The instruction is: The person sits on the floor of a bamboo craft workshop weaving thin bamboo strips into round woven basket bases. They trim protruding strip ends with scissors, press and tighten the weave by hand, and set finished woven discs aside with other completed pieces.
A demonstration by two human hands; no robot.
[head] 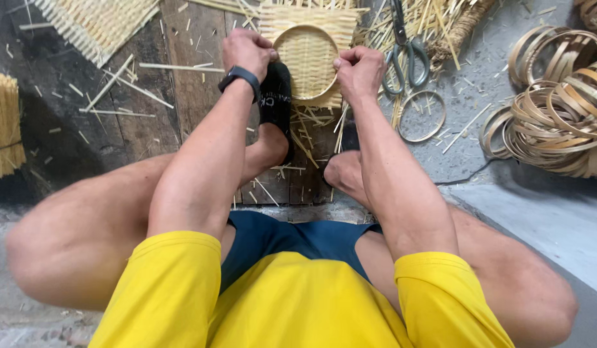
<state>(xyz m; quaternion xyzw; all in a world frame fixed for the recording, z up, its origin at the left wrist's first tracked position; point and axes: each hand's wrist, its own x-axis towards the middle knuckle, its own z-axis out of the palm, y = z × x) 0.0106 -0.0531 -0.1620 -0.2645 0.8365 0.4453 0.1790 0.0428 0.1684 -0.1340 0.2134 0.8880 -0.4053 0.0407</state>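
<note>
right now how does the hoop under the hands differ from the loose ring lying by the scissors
The hoop is pressed onto a woven mat, so it frames weave; the loose ring lies on grey floor with nothing inside. The left hand and right hand grip the hoop's sides; the ring is untouched. The hoop looks larger and thicker-rimmed than the ring. Both are round, pale, bent strips.

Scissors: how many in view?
1. The scissors lie on the floor just right of the right hand, handles toward the person. More could be hidden under the bamboo strips.
</note>
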